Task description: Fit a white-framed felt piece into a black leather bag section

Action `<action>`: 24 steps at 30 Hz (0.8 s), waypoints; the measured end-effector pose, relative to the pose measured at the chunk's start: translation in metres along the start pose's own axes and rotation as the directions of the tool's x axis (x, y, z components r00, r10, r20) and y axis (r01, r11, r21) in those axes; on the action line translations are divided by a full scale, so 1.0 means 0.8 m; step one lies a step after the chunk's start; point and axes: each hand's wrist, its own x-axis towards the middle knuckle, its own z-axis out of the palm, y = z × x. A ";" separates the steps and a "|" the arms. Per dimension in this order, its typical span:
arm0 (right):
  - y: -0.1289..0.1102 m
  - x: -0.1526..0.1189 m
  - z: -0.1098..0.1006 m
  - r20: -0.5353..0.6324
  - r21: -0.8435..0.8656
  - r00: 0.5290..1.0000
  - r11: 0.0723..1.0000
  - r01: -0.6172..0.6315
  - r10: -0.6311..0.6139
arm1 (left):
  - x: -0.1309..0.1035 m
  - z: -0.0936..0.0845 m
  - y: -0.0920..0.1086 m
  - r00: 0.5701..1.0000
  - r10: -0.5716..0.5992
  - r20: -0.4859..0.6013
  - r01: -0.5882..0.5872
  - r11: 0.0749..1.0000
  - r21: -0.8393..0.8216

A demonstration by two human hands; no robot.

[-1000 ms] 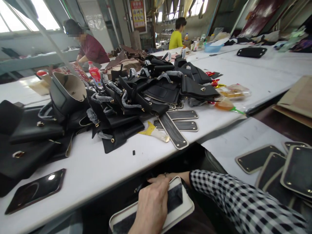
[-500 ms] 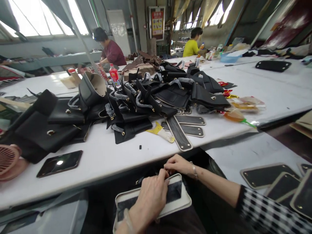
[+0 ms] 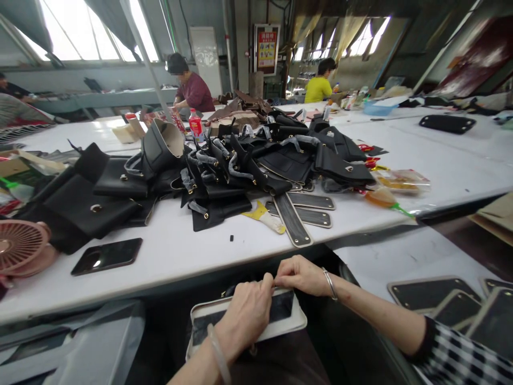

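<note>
On my lap rests an oblong bag panel [image 3: 295, 319] with a wide cream border and a dark strip in its middle. My left hand [image 3: 251, 307] lies over it, fingers closed around its far side, thumb and forefinger pressed together at the far edge. Right beside it, my right hand [image 3: 294, 275] is closed in a pinch at the panel's far right corner; whatever sits between those fingertips is too small to make out. The two hands' fingertips nearly touch. Dark material under the panel is mostly in shadow.
Beyond my hands, a white table [image 3: 192, 256] bears a heap of black handbags [image 3: 228, 160], a phone [image 3: 107, 256], a pink fan [image 3: 24, 246] and several studded base strips [image 3: 292, 219]. More studded panels [image 3: 433, 294] lie at right. Two co-workers sit farther back.
My right hand has turned slightly and its fingertips have closed in toward my left thumb. The view has shifted a little; the panel stays on my lap.
</note>
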 end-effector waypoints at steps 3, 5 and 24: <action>-0.004 -0.003 0.002 -0.006 -0.062 1.000 0.998 0.028 -0.028 | 0.001 0.002 0.001 1.000 0.008 0.016 -0.009 1.000 0.021; -0.006 -0.006 0.008 -0.012 -0.109 0.999 0.993 0.047 -0.049 | 0.001 0.004 0.002 1.000 0.008 0.029 -0.008 1.000 0.024; -0.035 0.091 0.037 0.136 -0.351 0.937 0.900 -0.257 0.321 | -0.046 -0.015 -0.141 0.955 -0.295 -0.008 0.203 0.675 -0.710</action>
